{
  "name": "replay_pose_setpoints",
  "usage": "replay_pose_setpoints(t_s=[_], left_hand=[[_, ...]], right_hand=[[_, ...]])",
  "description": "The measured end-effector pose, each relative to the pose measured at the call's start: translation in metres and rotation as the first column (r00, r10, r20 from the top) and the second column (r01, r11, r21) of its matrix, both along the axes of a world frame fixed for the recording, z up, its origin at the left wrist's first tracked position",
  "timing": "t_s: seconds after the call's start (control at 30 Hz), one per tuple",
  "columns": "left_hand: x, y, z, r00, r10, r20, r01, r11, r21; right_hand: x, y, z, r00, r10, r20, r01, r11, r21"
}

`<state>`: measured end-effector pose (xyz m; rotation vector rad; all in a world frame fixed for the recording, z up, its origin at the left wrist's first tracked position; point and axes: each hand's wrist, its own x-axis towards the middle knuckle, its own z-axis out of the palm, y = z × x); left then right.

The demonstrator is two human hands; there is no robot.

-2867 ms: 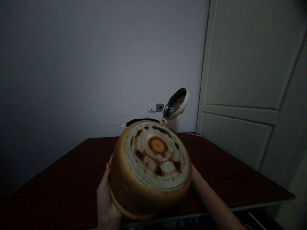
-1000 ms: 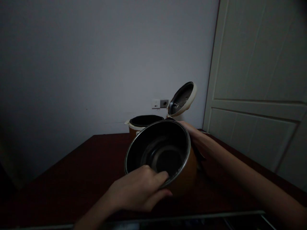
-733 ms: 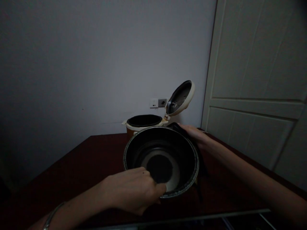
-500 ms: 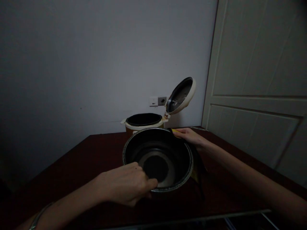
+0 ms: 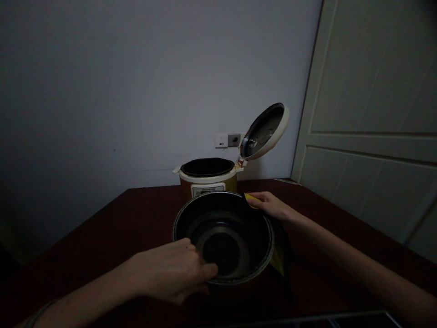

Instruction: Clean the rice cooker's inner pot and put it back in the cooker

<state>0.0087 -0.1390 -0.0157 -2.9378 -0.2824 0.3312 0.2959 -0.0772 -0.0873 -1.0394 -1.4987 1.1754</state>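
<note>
A dark, round cooker inner pot (image 5: 221, 250) is tilted toward me, its hollow inside showing. My left hand (image 5: 170, 271) is closed on its near-left rim, thumb over the edge. At the far-right rim, my right hand (image 5: 271, 205) pinches a yellow and dark cloth (image 5: 252, 200) against the pot. More of that cloth hangs down outside the pot's right wall. Behind the pot stands a white and brownish-yellow electric cooker (image 5: 209, 178). Its hinged lid (image 5: 264, 131) is raised to the right. The pot's underside is hidden.
A dark red table (image 5: 136, 223) carries the cooker, close to the pale wall (image 5: 136, 82). Two wall sockets (image 5: 227, 140) sit behind the cooker. A panelled door (image 5: 368, 114) stands at the right. A dark, pale-edged surface (image 5: 341, 321) shows along the bottom edge.
The pot and both hands have dropped slightly relative to the cooker, so more of the cooker's front label shows. The view has shifted a little. Both grips look the same.
</note>
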Motion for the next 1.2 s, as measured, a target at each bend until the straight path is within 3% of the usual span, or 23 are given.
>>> replay_pose_setpoints(t_s=[0.53, 1.2], left_hand=[[0.0, 0.003, -0.004, 0.995, 0.038, -0.09, -0.042, 0.998, -0.043], [-0.007, 0.004, -0.014, 0.996, 0.059, -0.067, -0.065, 0.994, -0.084]], right_hand=[[0.0, 0.005, -0.025, 0.999, 0.04, -0.012, -0.04, 0.996, -0.08], [-0.008, -0.004, -0.026, 0.999, 0.034, 0.042, -0.033, 0.999, -0.026]])
